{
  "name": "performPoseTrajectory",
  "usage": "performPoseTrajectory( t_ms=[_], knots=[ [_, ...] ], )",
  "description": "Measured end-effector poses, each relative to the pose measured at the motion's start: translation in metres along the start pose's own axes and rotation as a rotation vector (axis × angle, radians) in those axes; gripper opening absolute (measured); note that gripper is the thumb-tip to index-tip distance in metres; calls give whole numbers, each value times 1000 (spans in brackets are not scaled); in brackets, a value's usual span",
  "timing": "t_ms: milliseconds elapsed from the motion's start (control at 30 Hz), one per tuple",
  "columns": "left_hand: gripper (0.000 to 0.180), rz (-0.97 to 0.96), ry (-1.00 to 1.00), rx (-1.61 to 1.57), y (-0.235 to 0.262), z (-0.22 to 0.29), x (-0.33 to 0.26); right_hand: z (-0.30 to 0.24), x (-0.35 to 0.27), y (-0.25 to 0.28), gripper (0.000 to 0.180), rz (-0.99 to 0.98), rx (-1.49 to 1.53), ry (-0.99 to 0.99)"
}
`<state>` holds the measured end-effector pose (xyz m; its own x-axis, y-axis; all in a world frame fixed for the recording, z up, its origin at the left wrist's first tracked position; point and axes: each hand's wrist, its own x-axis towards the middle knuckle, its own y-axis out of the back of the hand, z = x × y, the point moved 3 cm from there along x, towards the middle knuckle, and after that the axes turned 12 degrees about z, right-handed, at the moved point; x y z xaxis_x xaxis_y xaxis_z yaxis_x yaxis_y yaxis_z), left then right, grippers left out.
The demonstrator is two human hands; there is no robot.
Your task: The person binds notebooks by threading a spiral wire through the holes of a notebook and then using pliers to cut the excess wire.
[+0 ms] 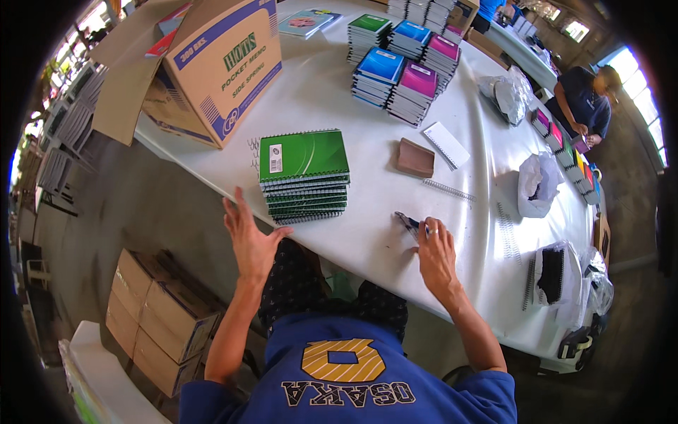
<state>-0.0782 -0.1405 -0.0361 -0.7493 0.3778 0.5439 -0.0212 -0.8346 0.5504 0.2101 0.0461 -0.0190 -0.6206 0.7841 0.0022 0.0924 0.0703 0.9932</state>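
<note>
A small dark hand tool lies on the white table near its front edge, and the right hand rests on it with fingers curled over its handle end. The left hand is spread wide open, holding nothing, just off the table edge beside a stack of green spiral notebooks. Farther out lie a brown pad, a loose wire spiral, stacks of blue and magenta notebooks and an open cardboard box; another person works at the far right
</note>
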Motion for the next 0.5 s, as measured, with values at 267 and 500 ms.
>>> performPoseTrajectory(
  t_ms=[267,500],
  knots=[
    [108,-169,-51,91,-35,-25,8,7,-8,-19,56,199,-106,289],
    [98,245,-328,-194,10,21,42,-1,39,-6,37,225,159,245]
  ],
)
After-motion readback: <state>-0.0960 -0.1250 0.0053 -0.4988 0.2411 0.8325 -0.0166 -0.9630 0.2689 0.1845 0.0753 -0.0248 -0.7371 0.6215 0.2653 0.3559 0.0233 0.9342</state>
